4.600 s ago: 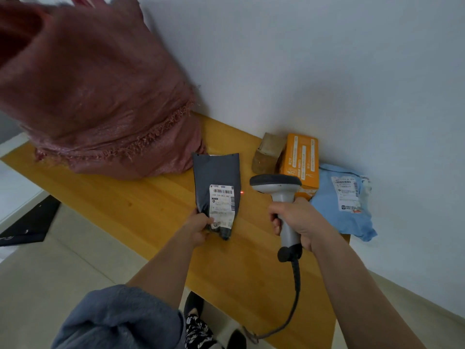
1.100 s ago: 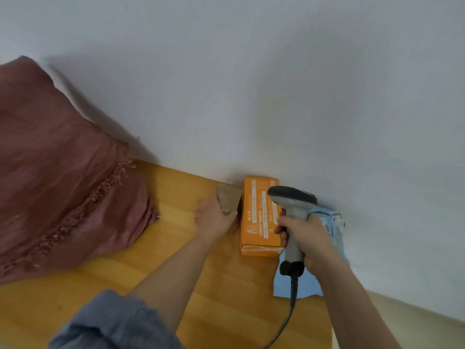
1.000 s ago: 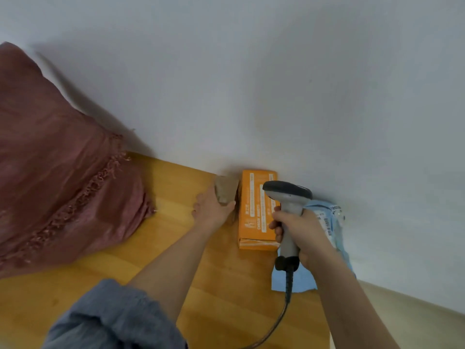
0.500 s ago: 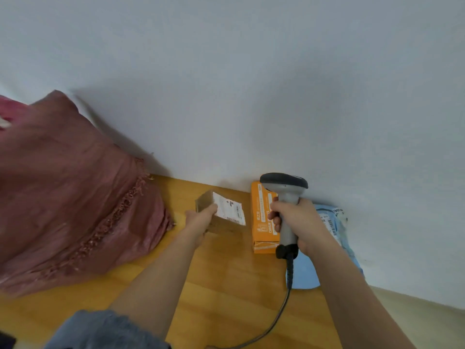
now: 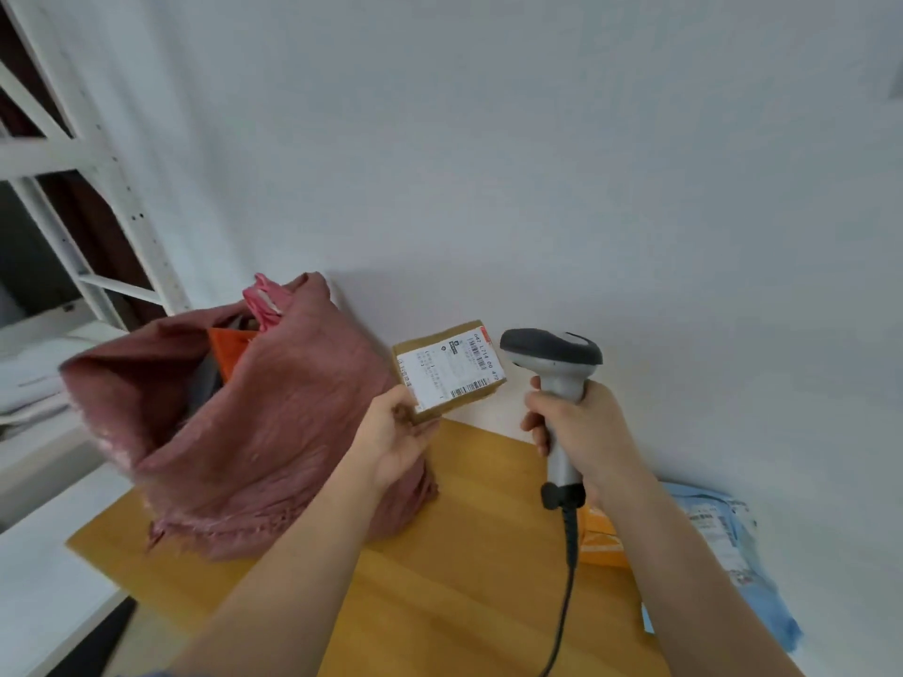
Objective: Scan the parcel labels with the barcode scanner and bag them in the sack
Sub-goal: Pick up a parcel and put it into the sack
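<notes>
Head view, looking forward and down: the left hand (image 5: 398,439) holds a small cardboard parcel (image 5: 447,371) raised above the bench (image 5: 469,579), in front of the white wall (image 5: 488,139). The left fingers are clamped on the parcel's lower left corner, with the thumb on the label side. A white shipping label (image 5: 452,371) with printed barcodes covers most of the upward-facing side, and it is tilted toward the camera.

The right hand (image 5: 581,432) grips the handle of the barcode scanner (image 5: 554,368). Its fingers are wrapped fully around the grey handle. The scanner stands upright with its dark head at the top, just to the right of the parcel and apart from it. A dark cable (image 5: 567,579) runs down from the base of the handle, past the front edge of the bench.

The sack (image 5: 254,432), of reddish-pink woven material, stands on the left end of the bench, and its mouth is open toward the upper left. Inside the mouth, an orange item (image 5: 229,354) and a grey item (image 5: 207,383) are visible. The parcel is held just to the right of the sack's upper edge, outside it.

On the bench behind the right forearm lie an orange parcel (image 5: 598,542), mostly hidden, and a blue mailer bag (image 5: 733,554) with a white label, against the wall. White shelving (image 5: 97,188) stands at the far left.
</notes>
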Available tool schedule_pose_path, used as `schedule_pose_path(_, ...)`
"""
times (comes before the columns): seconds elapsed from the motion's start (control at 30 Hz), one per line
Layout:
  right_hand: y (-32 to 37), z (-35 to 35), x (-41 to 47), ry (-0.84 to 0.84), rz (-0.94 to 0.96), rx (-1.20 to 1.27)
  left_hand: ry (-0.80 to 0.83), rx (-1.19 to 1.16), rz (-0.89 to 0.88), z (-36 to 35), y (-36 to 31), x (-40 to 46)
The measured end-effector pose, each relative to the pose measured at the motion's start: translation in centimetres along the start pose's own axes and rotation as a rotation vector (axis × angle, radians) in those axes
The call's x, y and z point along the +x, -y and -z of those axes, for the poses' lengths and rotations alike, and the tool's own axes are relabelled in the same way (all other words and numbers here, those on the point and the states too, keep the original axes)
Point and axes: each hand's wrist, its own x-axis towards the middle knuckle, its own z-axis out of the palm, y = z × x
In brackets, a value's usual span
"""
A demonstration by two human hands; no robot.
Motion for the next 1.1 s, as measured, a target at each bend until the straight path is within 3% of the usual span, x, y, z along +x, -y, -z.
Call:
schedule_pose_path(0.2,3.3,-2.0,-2.2,0.041,0.132,-0.054,0.113,-0.097,-0.133,0.3,-4.5,-3.7)
schedule_pose_path(0.43,6.5,-5.5,-1.3,-0.242,0.267,0.028,0.348,-0.083,-0.242,-1.1,-8.6,-7.2)
schedule_pose_path(0.67,8.3,-8.1,-1.4,-0.178,0.323,0.14,0.528,0.182,-0.194,-1.5,-10.5,-10.2)
schedule_pose_path(0.8,9.0,-8.3,-1.4,-0.127,0.323,0.114,0.461,0.261,-0.2,-1.4,-11.7,-11.1)
schedule_pose_path(1.0,10.0,-7.6,-2.0,-0.028,0.342,-0.033,0.366,0.815,-0.127,0.7,-13.5,-11.2)
schedule_pose_path(1.1,11.0,-7.2,-3.1,0.047,0.299,-0.071,0.223,0.826,-0.17,1.4,-13.7,-10.6)
